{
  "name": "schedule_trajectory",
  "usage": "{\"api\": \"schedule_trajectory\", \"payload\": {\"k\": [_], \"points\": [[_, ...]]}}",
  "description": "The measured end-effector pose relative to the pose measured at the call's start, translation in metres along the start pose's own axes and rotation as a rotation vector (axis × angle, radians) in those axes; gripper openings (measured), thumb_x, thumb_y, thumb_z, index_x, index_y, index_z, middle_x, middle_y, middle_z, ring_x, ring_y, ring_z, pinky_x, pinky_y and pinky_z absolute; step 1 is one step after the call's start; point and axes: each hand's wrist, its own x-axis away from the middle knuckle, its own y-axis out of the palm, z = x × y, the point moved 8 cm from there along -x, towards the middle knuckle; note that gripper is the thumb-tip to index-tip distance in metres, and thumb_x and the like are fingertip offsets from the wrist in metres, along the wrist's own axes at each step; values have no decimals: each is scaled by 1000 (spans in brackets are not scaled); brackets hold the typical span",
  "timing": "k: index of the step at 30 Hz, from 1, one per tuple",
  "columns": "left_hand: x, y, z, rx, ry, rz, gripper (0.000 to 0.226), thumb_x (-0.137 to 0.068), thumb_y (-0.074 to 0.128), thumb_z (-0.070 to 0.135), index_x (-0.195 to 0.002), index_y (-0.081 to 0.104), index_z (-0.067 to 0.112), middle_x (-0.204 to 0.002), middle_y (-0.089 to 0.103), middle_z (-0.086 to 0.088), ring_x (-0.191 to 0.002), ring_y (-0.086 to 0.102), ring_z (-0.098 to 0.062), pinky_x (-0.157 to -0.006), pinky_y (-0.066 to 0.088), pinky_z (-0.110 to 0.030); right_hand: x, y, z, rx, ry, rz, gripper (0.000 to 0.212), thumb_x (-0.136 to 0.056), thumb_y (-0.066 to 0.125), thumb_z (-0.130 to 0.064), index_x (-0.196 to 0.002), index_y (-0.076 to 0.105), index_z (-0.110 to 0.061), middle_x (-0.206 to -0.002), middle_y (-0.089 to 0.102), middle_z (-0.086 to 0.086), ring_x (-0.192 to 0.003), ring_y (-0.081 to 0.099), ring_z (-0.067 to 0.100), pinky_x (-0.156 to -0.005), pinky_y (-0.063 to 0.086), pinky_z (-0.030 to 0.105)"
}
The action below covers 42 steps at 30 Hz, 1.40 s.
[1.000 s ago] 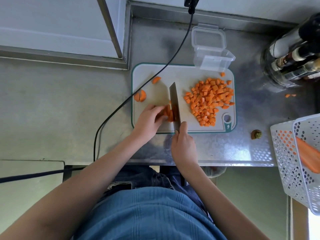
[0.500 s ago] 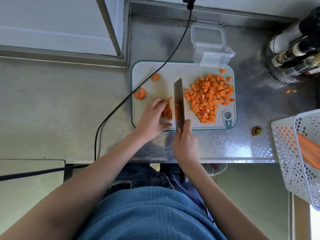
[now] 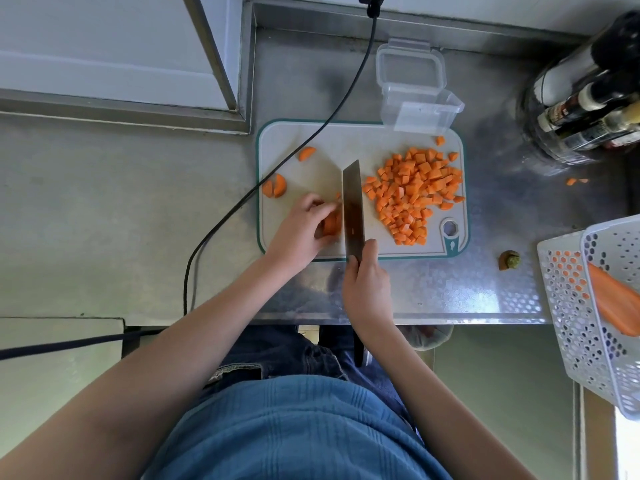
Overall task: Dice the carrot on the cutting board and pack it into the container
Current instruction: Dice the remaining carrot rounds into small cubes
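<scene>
The steel table (image 3: 104, 220) is seen from above, and the white cutting board (image 3: 311, 140) with its teal rim is laid flat upon it, square to the near edge. At the right edge of the view a white perforated basket (image 3: 568, 306) is stood, and a whole peeled carrot (image 3: 613, 303) is held inside it. A cluster of dark bottles (image 3: 588, 102) is gathered at the far right of the table. The clear container (image 3: 420, 110) is set just beyond the board's far edge, its hinged lid (image 3: 410, 67) thrown open behind it. The right half of the board is covered by a pile of diced carrot (image 3: 415, 192). The knife (image 3: 353, 209) is held upright on edge along the board's middle, its handle gripped by the right hand (image 3: 367, 285). A carrot chunk (image 3: 330, 225) is pinned against the blade's left side, curled round by the fingers of the left hand (image 3: 301, 230). Two carrot slices (image 3: 275, 187) are left touching at the board's left edge, and another piece (image 3: 306, 153) is seen farther back. A black cable (image 3: 277, 174) is draped across the board's far left corner. A green-topped carrot end (image 3: 509, 259) is left on the table between board and basket, and two small scraps (image 3: 575, 181) lie near the bottles.
</scene>
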Motion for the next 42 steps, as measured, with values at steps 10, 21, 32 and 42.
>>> {"api": "schedule_trajectory", "payload": {"k": [10,21,32,42], "points": [[5,3,2,-2,-17,45,42,-74,77,14,-112,61,5,-108,59,-10,-94,59,-25,-83,49,-33,3,5,-4,-51,9,-10,6,-100,32,-13,-96,27,-14,-66,50,9,-55,46,27,-44,29,31],[12,-7,1,137,-142,170,38,-76,74,6,-112,64,5,-104,53,-1,-88,60,-14,-86,47,-15,5,5,-8,-79,23,-10,6,-100,32,-13,-97,28,-12,-65,48,8,-55,45,25,-44,28,30],[44,-26,-12,185,-272,376,15,-83,69,20,-97,67,15,-90,67,9,-80,58,0,-77,42,-7,12,21,-39,247,-87,-64,23,-92,30,2,-112,29,-10,-65,46,7,-63,52,33,-53,39,37],[43,-24,-23,396,-339,366,22,-93,54,20,-86,72,10,-77,69,-5,-70,62,-21,-67,50,-33,17,23,-47,283,-98,-53,22,-93,31,2,-111,28,-11,-61,37,0,-58,44,27,-53,33,34]]}}
